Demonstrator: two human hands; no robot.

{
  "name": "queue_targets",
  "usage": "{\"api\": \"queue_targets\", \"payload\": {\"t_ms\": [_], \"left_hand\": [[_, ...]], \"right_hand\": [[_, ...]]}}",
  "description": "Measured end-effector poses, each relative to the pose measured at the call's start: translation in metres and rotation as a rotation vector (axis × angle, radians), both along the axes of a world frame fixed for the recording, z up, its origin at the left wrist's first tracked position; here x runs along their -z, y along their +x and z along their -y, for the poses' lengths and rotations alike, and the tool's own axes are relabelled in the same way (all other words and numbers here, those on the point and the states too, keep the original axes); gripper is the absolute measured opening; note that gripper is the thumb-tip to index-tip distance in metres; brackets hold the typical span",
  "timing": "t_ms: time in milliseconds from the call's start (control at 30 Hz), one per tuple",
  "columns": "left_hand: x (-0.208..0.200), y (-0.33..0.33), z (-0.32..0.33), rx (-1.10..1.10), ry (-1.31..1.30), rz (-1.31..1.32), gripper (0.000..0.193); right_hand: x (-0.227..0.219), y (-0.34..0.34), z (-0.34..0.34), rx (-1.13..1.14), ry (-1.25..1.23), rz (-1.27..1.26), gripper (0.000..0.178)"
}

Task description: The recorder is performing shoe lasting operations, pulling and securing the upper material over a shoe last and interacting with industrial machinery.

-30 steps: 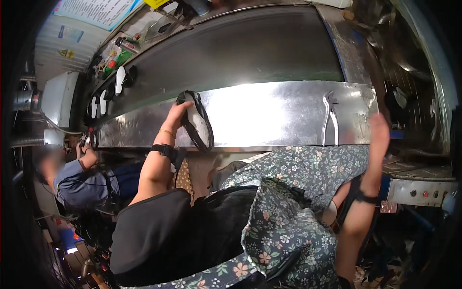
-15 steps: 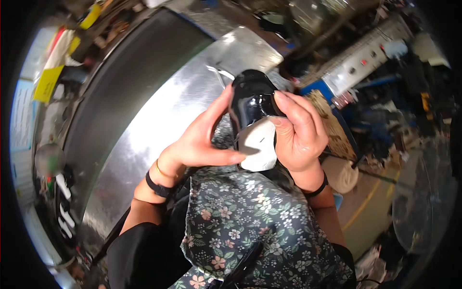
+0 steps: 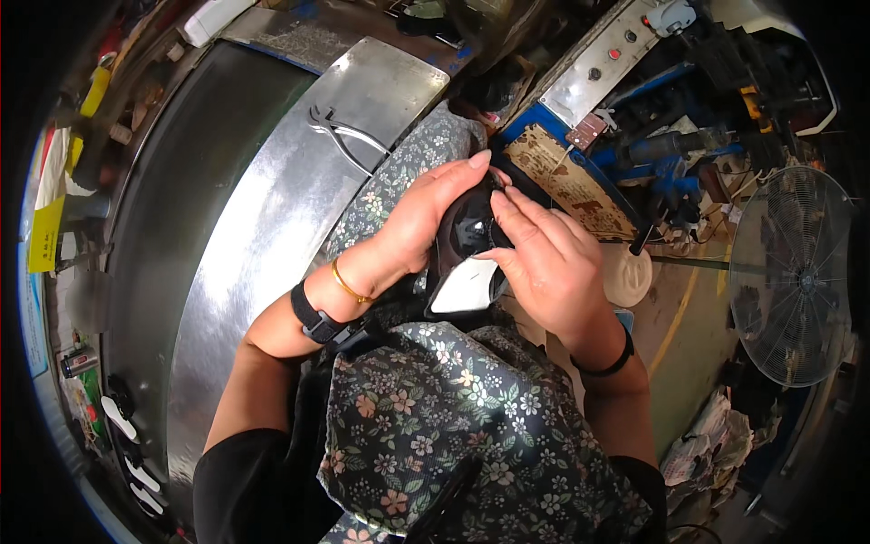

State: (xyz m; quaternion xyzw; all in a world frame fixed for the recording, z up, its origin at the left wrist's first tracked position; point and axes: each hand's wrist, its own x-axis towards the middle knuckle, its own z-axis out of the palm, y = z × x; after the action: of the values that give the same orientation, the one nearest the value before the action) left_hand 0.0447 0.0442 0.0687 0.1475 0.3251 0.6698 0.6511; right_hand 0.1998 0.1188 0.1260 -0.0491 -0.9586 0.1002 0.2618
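A glossy black shoe upper with a white insole (image 3: 467,263) is held over my lap, above a floral apron (image 3: 453,426). My left hand (image 3: 426,213) wraps around its left side, fingers reaching over the top edge. My right hand (image 3: 544,258) grips its right side, fingertips pressed on the shiny black surface. Both wrists wear black bands, and the left also has a gold bangle.
A curved steel bench (image 3: 272,236) runs along my left with metal pliers (image 3: 349,136) lying on it. A blue machine with a control panel (image 3: 598,63) stands ahead. A round fan (image 3: 797,272) sits at the right, and white soles (image 3: 122,426) lie at lower left.
The view swung right, away from the bench. The shoe has come closer into my lap, and both hands have shifted their hold on it, the left fingers now over its top.
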Motion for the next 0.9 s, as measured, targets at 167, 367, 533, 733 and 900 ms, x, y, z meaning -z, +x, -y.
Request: {"api": "queue_targets", "payload": {"t_ms": [167, 367, 533, 733, 900], "left_hand": [[-0.004, 0.003, 0.003, -0.107, -0.061, -0.075, 0.031], [-0.007, 0.000, -0.004, -0.049, -0.037, -0.081, 0.028], [0.017, -0.002, -0.016, -0.010, -0.123, -0.037, 0.028], [0.047, -0.012, -0.005, -0.500, 0.244, -1.574, 0.055], [0.087, -0.048, 0.001, -0.221, -0.148, -0.916, 0.048]], "right_hand": [[-0.001, -0.002, -0.002, 0.010, -0.177, 0.008, 0.044], [-0.008, -0.007, -0.011, 0.011, -0.221, 0.049, 0.039], [-0.011, -0.010, -0.020, 0.039, -0.368, 0.125, 0.037], [0.111, -0.029, -0.004, 0.094, -1.238, -0.381, 0.041], [0.176, -0.015, -0.007, 0.264, -1.384, 0.113, 0.026]]}}
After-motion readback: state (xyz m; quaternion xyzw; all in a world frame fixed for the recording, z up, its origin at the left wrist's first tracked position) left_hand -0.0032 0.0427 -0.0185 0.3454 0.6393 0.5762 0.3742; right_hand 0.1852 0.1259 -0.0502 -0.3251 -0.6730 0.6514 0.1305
